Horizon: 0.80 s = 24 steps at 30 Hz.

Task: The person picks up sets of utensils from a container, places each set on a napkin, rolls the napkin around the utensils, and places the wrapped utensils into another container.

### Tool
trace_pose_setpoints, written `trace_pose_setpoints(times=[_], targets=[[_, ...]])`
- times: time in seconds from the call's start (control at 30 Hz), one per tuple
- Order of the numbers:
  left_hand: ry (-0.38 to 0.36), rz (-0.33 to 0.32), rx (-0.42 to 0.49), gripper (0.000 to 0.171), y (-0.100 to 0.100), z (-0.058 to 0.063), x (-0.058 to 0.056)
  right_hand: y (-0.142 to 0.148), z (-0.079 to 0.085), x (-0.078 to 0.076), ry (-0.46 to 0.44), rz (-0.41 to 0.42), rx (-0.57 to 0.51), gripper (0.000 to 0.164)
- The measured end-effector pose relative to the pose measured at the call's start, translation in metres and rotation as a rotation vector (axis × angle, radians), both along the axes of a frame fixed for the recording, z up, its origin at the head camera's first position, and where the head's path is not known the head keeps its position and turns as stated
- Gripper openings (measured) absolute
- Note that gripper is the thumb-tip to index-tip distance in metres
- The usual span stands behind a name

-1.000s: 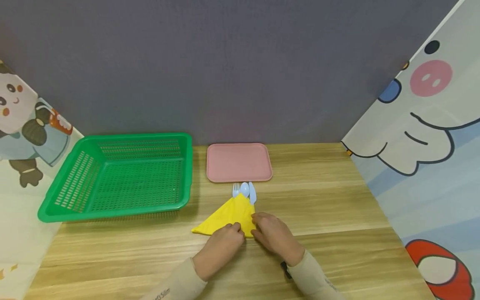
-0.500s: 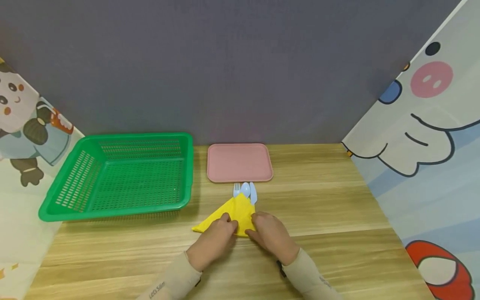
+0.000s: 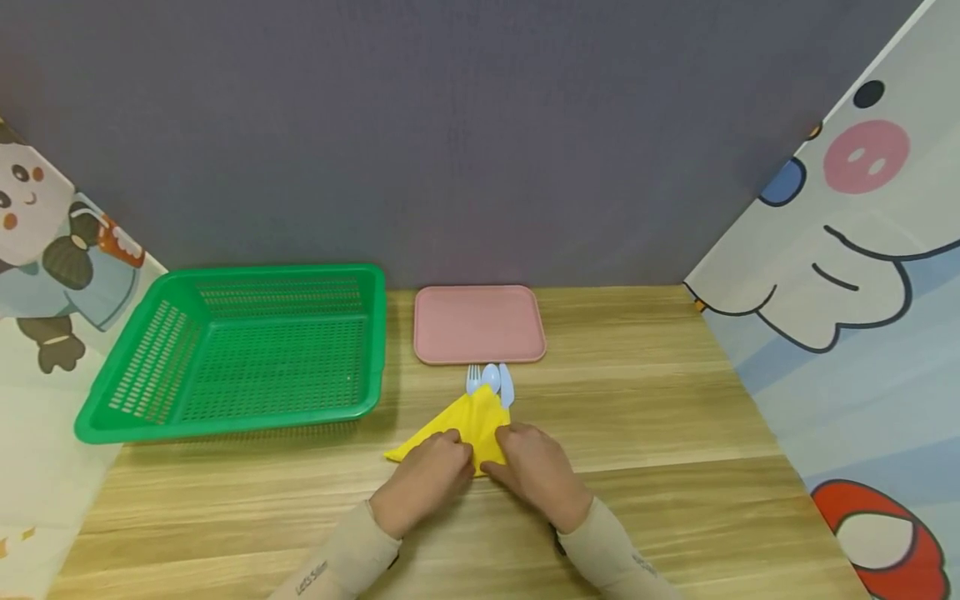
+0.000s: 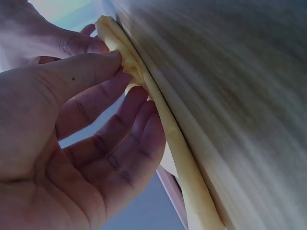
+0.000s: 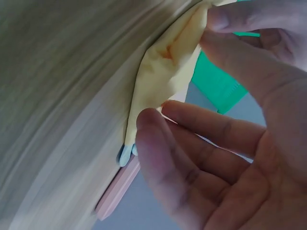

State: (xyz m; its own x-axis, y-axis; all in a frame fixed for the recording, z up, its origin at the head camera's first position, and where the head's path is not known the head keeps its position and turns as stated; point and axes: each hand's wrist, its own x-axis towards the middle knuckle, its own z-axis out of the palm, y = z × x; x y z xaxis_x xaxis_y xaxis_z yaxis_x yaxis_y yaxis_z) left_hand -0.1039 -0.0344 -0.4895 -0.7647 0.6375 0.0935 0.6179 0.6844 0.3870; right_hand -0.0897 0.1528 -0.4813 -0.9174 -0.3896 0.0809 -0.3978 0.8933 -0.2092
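A yellow napkin [image 3: 474,415] lies folded on the table, one pointed corner reaching out to the left. From its far end stick the tops of a light blue fork [image 3: 473,380], spoon [image 3: 491,377] and knife [image 3: 507,388]; their handles are hidden under the cloth. My left hand [image 3: 429,475] pinches the near edge between thumb and fingers, where the cloth [image 4: 125,50] bunches in the left wrist view. At the right side, my right hand [image 3: 540,468] holds the fold, fingers curled along the cloth [image 5: 156,79] and thumb at its near edge.
A pink tray [image 3: 480,325] lies just beyond the cutlery tips. To the left stands a green plastic basket [image 3: 372,333] with perforated walls. A grey panel [image 3: 465,150] closes off the back of the wooden table [image 3: 637,375], and printed side walls flank it.
My left hand has shifted left along the napkin's near edge. The right hand has moved slightly left, drawing the right side of the cloth inward. Cutlery, tray and basket stay put.
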Motion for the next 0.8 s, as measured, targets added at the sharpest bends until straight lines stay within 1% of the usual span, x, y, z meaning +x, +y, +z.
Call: trace_pose_setpoints(times=[0.2, 0.33, 0.4, 0.47, 0.53, 0.63, 0.73, 0.8], targets=[[0.016, 0.014, -0.011, 0.014, 0.0, -0.004, 0.001, 0.0, -0.003, 0.001, 0.111, 0.103, 0.114, 0.033], [0.051, 0.021, -0.04, 0.014, 0.0, -0.007, 0.003, 0.002, -0.006, 0.0, 0.149, 0.146, 0.134, 0.039], [0.076, 0.027, -0.046, 0.013, 0.001, -0.008, 0.003, 0.003, -0.007, -0.001, 0.161, 0.178, 0.122, 0.042], [0.099, 0.032, -0.053, 0.013, 0.001, -0.008, 0.004, 0.005, -0.008, -0.003, 0.174, 0.227, 0.1, 0.042], [0.111, 0.039, -0.059, 0.013, 0.001, -0.007, 0.004, 0.006, -0.009, -0.006, 0.185, 0.284, 0.065, 0.039], [0.089, 0.051, -0.064, 0.013, 0.0, -0.005, 0.004, 0.008, -0.011, -0.01, 0.173, 0.36, 0.006, 0.03], [0.045, 0.074, -0.088, 0.014, -0.005, -0.002, 0.005, 0.009, -0.013, -0.013, 0.132, 0.399, -0.027, 0.025], [0.036, 0.103, -0.128, 0.017, -0.011, -0.001, 0.006, 0.009, -0.013, -0.014, 0.104, 0.415, -0.019, 0.026]])
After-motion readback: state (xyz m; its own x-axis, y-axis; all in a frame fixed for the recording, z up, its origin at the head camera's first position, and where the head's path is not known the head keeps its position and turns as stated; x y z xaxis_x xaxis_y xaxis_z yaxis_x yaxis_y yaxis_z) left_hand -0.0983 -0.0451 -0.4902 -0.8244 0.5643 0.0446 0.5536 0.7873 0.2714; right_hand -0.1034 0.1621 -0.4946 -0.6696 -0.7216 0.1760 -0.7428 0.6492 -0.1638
